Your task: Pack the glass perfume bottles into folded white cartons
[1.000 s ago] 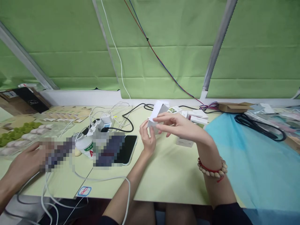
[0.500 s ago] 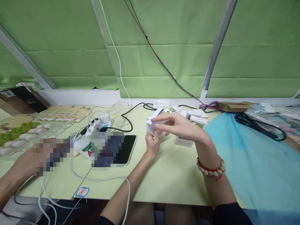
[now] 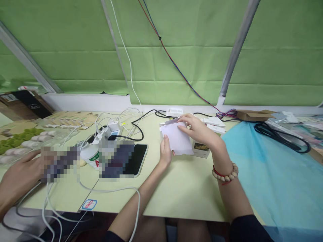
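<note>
A small white paper carton (image 3: 178, 139) is held up over the table, its plain panel facing me. My left hand (image 3: 166, 151) grips its lower left edge, with the thumb in front and the other fingers mostly hidden behind. My right hand (image 3: 195, 128) is closed at the upper right, thumb against the panel and fingers at the top flap. Just behind the carton stands a small box with a printed picture (image 3: 201, 148). More white boxes (image 3: 214, 123) lie further back, partly covered by my right hand.
A phone (image 3: 141, 158), a white tub (image 3: 88, 153) and a power strip with plugs (image 3: 102, 134) are on the left. Another person's hand (image 3: 21, 171) reaches in there. Blue sheeting (image 3: 267, 174) with coiled black cable (image 3: 277, 136) covers the right. White cable hangs over the front edge.
The carton has turned so its broad white panel now faces me. My right hand has moved from across its front to its upper right edge; the left still grips it.
</note>
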`<state>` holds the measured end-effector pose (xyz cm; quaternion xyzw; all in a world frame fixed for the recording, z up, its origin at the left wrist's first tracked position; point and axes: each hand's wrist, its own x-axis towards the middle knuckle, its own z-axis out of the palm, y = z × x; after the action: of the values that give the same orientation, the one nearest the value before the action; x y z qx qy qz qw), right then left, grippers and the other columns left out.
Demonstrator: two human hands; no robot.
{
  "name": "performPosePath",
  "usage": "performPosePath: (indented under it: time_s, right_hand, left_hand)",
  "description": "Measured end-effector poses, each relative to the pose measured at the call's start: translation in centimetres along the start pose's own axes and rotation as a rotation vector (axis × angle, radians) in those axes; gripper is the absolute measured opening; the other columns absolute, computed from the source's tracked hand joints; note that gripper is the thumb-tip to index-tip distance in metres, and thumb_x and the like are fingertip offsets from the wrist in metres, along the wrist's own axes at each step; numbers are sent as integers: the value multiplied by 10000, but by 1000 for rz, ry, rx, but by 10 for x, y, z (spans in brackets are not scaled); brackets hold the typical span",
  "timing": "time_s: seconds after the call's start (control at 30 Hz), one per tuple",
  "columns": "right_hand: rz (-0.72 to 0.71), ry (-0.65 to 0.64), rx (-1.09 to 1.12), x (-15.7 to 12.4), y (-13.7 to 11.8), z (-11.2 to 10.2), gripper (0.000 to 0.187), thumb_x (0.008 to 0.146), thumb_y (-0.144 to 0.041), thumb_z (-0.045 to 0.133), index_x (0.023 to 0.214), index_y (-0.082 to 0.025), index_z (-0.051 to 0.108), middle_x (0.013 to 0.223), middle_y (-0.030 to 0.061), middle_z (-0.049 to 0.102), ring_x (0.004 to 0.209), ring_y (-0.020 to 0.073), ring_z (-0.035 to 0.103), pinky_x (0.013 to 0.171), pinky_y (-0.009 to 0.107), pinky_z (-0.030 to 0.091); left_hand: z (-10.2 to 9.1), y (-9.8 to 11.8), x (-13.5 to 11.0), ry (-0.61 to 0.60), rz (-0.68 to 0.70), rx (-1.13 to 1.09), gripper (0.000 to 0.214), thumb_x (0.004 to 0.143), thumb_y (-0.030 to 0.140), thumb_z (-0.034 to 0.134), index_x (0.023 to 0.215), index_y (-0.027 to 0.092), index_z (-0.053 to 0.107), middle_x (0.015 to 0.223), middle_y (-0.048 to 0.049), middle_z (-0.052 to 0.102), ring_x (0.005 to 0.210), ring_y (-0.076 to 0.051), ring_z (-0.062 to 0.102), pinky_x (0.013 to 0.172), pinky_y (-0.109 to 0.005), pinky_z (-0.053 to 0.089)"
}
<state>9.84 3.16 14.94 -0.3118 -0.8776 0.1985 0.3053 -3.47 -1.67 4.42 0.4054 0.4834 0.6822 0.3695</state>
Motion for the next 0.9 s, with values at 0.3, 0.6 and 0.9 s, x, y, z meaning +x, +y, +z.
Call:
performPosePath:
  time_s: [0.3, 0.6, 0.9]
  right_hand:
    - [-47, -89, 6, 3, 3, 5, 232, 919, -230, 411, 1060, -166, 584, 1110, 98, 564, 1012, 202, 545, 896, 364, 421]
    - [-14, -94, -39, 6, 8, 12, 215, 929, -245, 404, 1056, -177, 563, 1078, 88, 570, 991, 204, 551, 883, 345, 401]
    - [-52, -90, 71, 4, -1, 11, 212, 916, -182, 402, 1087, -201, 526, 1124, 64, 590, 995, 178, 540, 839, 317, 412]
  left_hand:
    - [-4, -15, 10, 52, 61, -25, 580, 854, 669, 299, 974, 240, 669, 778, -62, 710, 747, -246, 661, 597, -400, 564]
    - [-6, -20, 7, -12, 154, 109, 559, 908, 579, 252, 1147, 243, 629, 926, -75, 723, 869, -270, 676, 673, -437, 589]
    - [-7, -24, 9, 116, 438, 289, 481, 954, 361, 297, 1432, 389, 251, 1446, 5, 422, 1229, -213, 525, 930, -421, 549]
